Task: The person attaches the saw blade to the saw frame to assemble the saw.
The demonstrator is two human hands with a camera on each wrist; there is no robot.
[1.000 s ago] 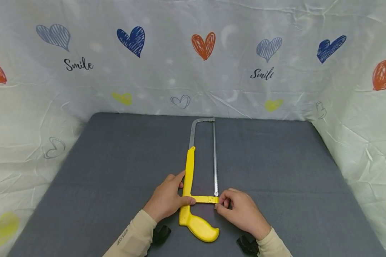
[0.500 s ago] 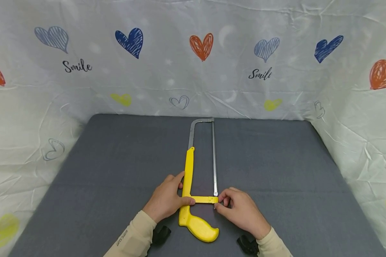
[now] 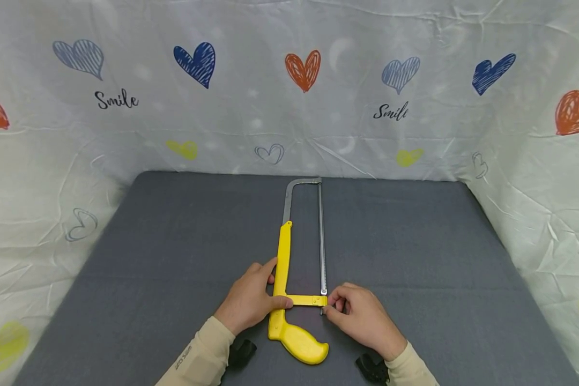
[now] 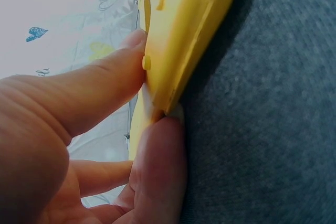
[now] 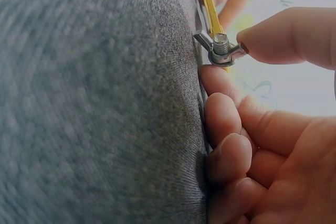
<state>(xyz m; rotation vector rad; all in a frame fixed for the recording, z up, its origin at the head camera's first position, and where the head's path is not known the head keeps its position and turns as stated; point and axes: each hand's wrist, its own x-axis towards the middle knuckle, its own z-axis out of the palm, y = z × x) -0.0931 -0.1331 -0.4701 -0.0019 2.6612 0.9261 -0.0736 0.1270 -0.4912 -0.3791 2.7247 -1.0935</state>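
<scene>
A hacksaw (image 3: 283, 257) with a yellow frame and handle lies flat on the grey cloth, its silver front arm pointing away from me. Its blade (image 3: 321, 241) runs along the right side, down to the short yellow crosspiece. My left hand (image 3: 251, 297) grips the yellow frame near that crosspiece, thumb on top and fingers along the outer side. At the crosspiece's right end, my right hand (image 3: 362, 316) pinches a metal wing nut (image 5: 220, 53) on a threaded bolt. In the right wrist view, the thumb touches one wing and the index finger lies beside the nut.
Grey cloth (image 3: 198, 225) covers the table around the saw. White fabric with printed hearts (image 3: 302, 71) hangs behind and at both sides. Black wrist devices (image 3: 242, 354) show below each hand.
The hacksaw and my left hand stay in place. At the right fingertips, a bit of the wing nut shows below the crosspiece, which was hidden a second ago.
</scene>
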